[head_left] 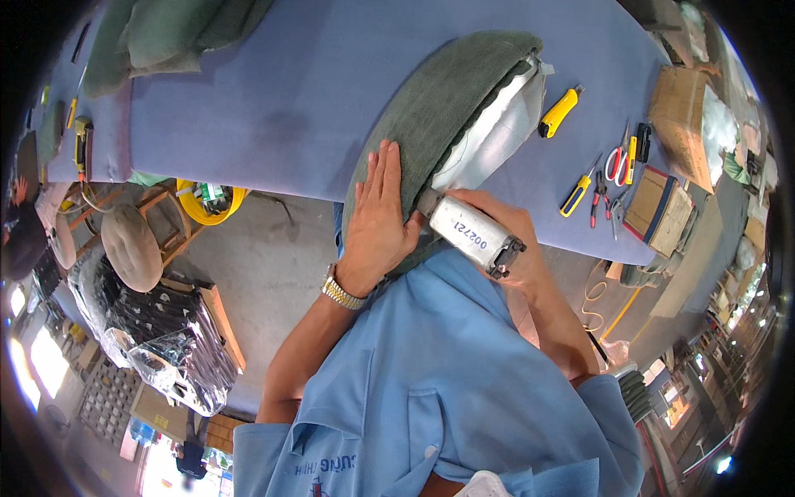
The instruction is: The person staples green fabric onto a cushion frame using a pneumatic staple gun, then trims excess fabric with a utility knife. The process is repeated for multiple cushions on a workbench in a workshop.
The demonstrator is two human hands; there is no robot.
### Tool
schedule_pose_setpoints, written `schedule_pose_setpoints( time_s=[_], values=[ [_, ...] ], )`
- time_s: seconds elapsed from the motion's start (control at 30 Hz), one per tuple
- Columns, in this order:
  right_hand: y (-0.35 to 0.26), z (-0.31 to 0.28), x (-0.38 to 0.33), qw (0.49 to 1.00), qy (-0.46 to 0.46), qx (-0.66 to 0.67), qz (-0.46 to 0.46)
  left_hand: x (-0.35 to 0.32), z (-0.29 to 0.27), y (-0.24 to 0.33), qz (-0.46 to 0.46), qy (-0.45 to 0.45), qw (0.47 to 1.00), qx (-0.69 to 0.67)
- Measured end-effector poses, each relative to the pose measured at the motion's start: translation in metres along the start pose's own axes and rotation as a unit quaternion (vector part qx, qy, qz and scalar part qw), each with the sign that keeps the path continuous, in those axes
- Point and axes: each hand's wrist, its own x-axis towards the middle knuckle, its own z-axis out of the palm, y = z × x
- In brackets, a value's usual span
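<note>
A curved piece of dark green upholstery rests on the blue-covered table and reaches over its near edge against my body. Its right side shows a white, shiny underside along the gathered fabric edge. My left hand lies flat on the green fabric, fingers stretched out. In my right hand is a silver staple gun, gripped around its body. The gun's nose meets the fabric edge close to my left thumb. Part of my right hand's fingers is hidden behind the gun.
Right of the upholstery lie a yellow utility knife, a screwdriver, red-handled scissors and pliers. A cardboard box stands beyond. Folded green fabric lies far left. A yellow bucket and padded seat are below left.
</note>
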Motion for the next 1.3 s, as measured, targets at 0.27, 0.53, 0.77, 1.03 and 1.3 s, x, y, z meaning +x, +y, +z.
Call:
schedule_pose_setpoints(
  time_s=[0.27, 0.53, 0.77, 1.03, 1.3],
  values=[
    [0.003, 0.005, -0.007, 0.996, 0.025, -0.081, -0.039, 0.0, -0.002, 0.0, 0.008, 0.013, 1.0, 0.0],
    [0.0, 0.004, -0.01, 0.997, -0.005, -0.066, -0.025, -0.002, 0.0, 0.001, 0.009, 0.014, 1.0, 0.009],
    [-0.006, 0.007, -0.005, 0.997, -0.001, -0.075, 0.008, 0.001, -0.001, 0.001, 0.008, 0.015, 1.0, 0.001],
    [-0.001, 0.005, -0.016, 0.993, -0.018, -0.098, -0.065, -0.001, 0.0, 0.0, 0.003, 0.01, 1.0, -0.006],
    [-0.007, 0.03, -0.008, 0.999, -0.003, -0.046, 0.025, 0.004, -0.007, -0.003, 0.001, 0.006, 1.0, -0.015]
  ],
)
